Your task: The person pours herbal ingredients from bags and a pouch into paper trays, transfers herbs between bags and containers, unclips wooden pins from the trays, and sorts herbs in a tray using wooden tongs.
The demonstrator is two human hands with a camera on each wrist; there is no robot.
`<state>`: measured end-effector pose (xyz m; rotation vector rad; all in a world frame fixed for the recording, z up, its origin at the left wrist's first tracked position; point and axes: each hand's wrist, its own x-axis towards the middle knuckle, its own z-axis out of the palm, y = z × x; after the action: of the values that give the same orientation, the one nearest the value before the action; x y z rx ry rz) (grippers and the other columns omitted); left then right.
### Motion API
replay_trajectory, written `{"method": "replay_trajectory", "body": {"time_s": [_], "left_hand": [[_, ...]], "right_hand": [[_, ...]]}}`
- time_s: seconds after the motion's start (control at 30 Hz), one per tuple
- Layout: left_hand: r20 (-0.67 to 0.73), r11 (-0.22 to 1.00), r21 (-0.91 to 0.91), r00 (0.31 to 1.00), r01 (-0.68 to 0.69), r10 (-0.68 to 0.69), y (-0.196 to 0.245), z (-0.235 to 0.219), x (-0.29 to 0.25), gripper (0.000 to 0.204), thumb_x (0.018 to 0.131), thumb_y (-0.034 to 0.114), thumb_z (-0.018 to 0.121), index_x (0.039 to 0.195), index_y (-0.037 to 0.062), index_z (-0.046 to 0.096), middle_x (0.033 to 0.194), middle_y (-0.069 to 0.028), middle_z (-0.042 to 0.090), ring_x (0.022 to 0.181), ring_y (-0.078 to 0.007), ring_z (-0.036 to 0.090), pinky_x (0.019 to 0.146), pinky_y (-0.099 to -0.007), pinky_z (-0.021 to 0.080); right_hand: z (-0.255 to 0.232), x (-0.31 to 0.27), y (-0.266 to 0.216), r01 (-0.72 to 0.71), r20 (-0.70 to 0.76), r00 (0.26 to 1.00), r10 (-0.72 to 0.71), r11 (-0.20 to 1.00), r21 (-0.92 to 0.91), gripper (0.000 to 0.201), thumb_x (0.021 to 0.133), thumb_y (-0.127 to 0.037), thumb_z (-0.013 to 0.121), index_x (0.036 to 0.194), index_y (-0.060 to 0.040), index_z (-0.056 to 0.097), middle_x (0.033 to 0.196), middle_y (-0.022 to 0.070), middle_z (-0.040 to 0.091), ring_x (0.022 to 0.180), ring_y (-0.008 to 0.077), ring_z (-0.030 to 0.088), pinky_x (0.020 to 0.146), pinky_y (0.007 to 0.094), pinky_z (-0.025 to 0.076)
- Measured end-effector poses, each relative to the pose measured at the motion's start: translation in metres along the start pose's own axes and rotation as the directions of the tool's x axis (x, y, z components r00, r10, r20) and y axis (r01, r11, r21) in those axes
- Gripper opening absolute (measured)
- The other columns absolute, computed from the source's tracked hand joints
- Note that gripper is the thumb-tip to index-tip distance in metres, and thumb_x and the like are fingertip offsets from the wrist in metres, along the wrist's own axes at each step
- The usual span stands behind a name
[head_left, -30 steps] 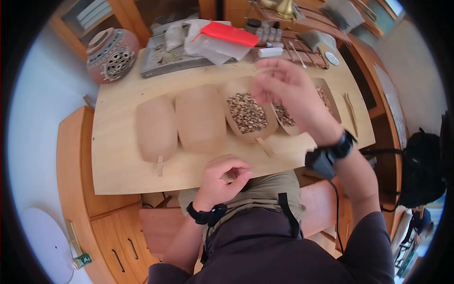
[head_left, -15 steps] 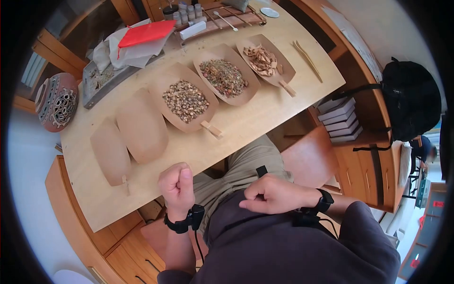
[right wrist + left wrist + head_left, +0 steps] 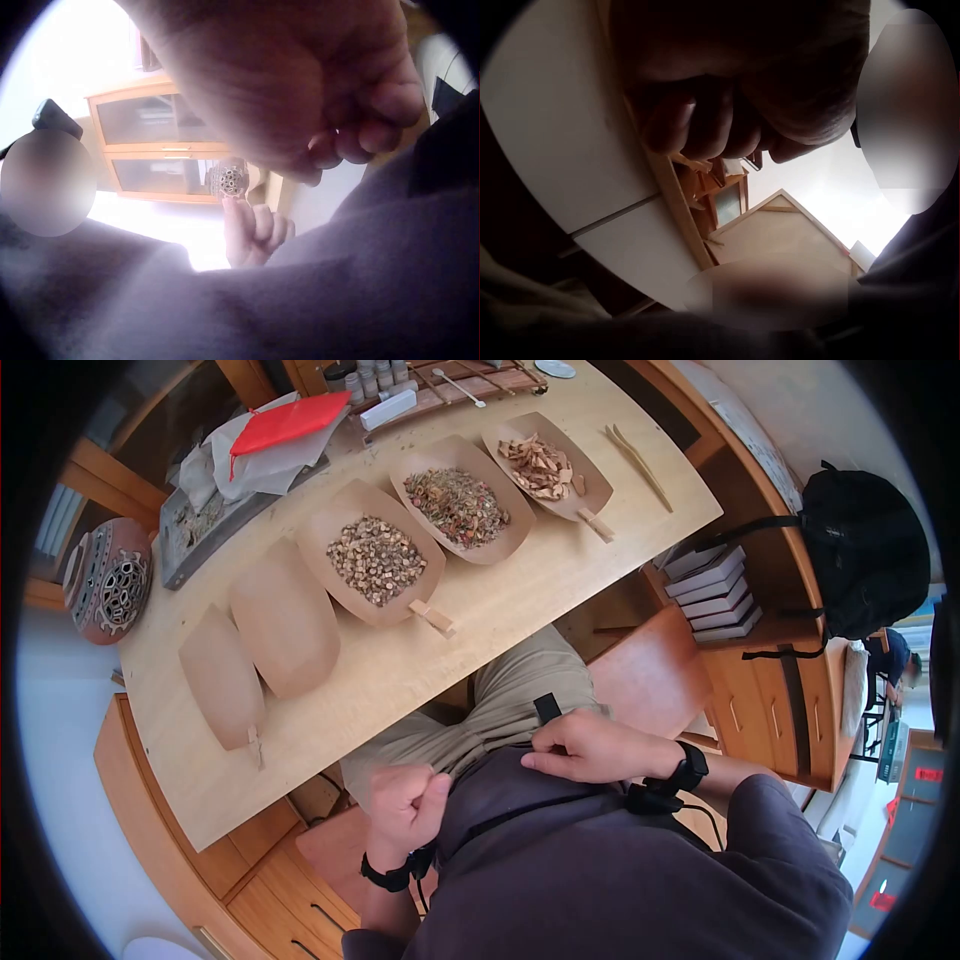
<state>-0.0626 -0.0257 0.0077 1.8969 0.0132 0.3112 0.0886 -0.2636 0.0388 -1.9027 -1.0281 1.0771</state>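
Observation:
My left hand (image 3: 408, 805) is curled into a fist at the front of the waist, thumb against the fingers, with nothing seen in it. Loosely bent fingers show on my right hand (image 3: 590, 748), which rests close against the dark shirt (image 3: 620, 860) and holds nothing visible. Beyond both hands, brown scoop-shaped trays stand in a row on the table (image 3: 330, 735). Two at the left, an end tray (image 3: 220, 675) and its neighbour (image 3: 285, 620), show smooth bare surfaces. The others bear small chopped brown pieces (image 3: 377, 560), mixed dried herbs (image 3: 457, 505) and pale dried slices (image 3: 540, 468).
Wooden tongs (image 3: 640, 468) lie at the table's right end. A grey tray (image 3: 180, 570) with plastic bags and a red pouch (image 3: 290, 422) stands at the back, beside a patterned pot (image 3: 108, 580). Several white boxes (image 3: 710, 595) sit on a shelf below a black backpack (image 3: 865, 555).
My right hand has drawn back from over the trays to the waist. My left hand has moved from the table's front edge to the waist. The head view has turned.

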Motion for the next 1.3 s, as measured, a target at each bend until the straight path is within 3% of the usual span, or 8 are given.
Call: {"method": "replay_trajectory", "body": {"time_s": [0.77,0.83,0.97,1.0,1.03,1.13,1.23,1.3], "left_hand": [[0.072,0.900,0.133,0.902,0.415,-0.426,0.003,0.010,-0.016,0.035,0.103,0.017,0.055,0.076,-0.0036,0.045,0.064,-0.0207,0.044,0.057,-0.0375,0.044,0.055,-0.0424,0.038],[0.068,0.907,0.149,0.911,0.394,-0.407,0.004,0.008,-0.015,0.035,0.103,0.016,0.055,0.076,-0.0035,0.046,0.064,-0.0205,0.044,0.056,-0.0376,0.044,0.055,-0.0425,0.037],[0.093,0.923,0.167,0.927,0.346,-0.364,0.004,0.004,-0.015,0.033,0.100,0.012,0.058,0.073,-0.0029,0.045,0.063,-0.0204,0.045,0.055,-0.0376,0.043,0.053,-0.0426,0.035],[0.118,0.930,0.160,0.929,0.330,-0.350,0.004,0.003,-0.017,0.033,0.100,0.012,0.058,0.073,-0.0029,0.045,0.063,-0.0204,0.045,0.055,-0.0376,0.043,0.053,-0.0426,0.035],[0.130,0.932,0.171,0.930,0.320,-0.343,0.003,0.003,-0.017,0.033,0.099,0.012,0.059,0.072,-0.0028,0.045,0.063,-0.0202,0.045,0.055,-0.0378,0.044,0.052,-0.0427,0.035],[0.168,0.936,0.192,0.930,0.294,-0.327,0.000,0.007,-0.007,0.033,0.098,0.011,0.060,0.071,-0.0027,0.045,0.062,-0.0199,0.045,0.054,-0.0380,0.045,0.051,-0.0428,0.034],[0.203,0.936,0.220,0.925,0.276,-0.321,0.005,0.014,0.003,0.032,0.097,0.010,0.061,0.071,-0.0025,0.046,0.062,-0.0198,0.046,0.054,-0.0380,0.046,0.051,-0.0429,0.035],[0.193,0.929,0.249,0.926,0.275,-0.325,0.010,0.012,0.003,0.032,0.096,0.010,0.061,0.071,-0.0023,0.047,0.062,-0.0198,0.046,0.054,-0.0380,0.047,0.051,-0.0429,0.035]], "right_hand": [[-0.001,-0.057,0.092,-0.262,-0.237,0.926,0.295,0.952,0.161,0.032,0.103,-0.030,0.053,0.096,-0.0019,0.065,0.083,0.0091,0.067,0.069,0.0250,0.064,0.063,0.0410,0.051],[-0.024,-0.094,0.129,-0.486,-0.284,0.682,0.674,0.708,0.513,0.027,0.103,-0.034,0.052,0.105,-0.0087,0.063,0.085,0.0026,0.062,0.070,0.0155,0.061,0.059,0.0319,0.050],[-0.121,-0.181,0.186,0.343,-0.857,0.082,0.509,0.793,0.503,0.042,0.108,-0.050,0.042,0.089,-0.0155,0.057,0.081,-0.0008,0.056,0.078,0.0126,0.057,0.069,0.0315,0.049],[-0.174,-0.251,0.231,0.530,-0.873,0.482,0.075,0.768,0.359,0.048,0.107,-0.055,0.039,0.108,-0.0119,0.061,0.103,0.0051,0.063,0.096,0.0176,0.060,0.088,0.0359,0.049],[-0.184,-0.207,0.148,0.416,-0.842,-0.291,0.454,0.852,0.316,0.058,0.108,-0.056,0.035,0.137,-0.0092,0.051,0.136,0.0111,0.056,0.125,0.0249,0.053,0.108,0.0419,0.040],[-0.259,-0.196,0.116,0.305,-0.917,-0.389,0.091,0.952,-0.035,0.049,0.111,-0.038,0.033,0.150,-0.0101,0.042,0.154,0.0098,0.044,0.146,0.0277,0.036,0.120,0.0418,0.027],[-0.316,-0.159,0.169,-0.559,-0.794,0.115,-0.597,0.621,-0.549,0.032,0.107,-0.021,0.038,0.115,-0.0071,0.066,0.126,0.0137,0.065,0.121,0.0241,0.060,0.106,0.0394,0.043],[-0.252,-0.071,0.126,-0.177,-0.856,0.334,-0.394,0.866,-0.467,0.030,0.098,-0.007,0.060,0.069,-0.0028,0.051,0.069,0.0065,0.052,0.062,0.0143,0.049,0.057,0.0302,0.039]]}}
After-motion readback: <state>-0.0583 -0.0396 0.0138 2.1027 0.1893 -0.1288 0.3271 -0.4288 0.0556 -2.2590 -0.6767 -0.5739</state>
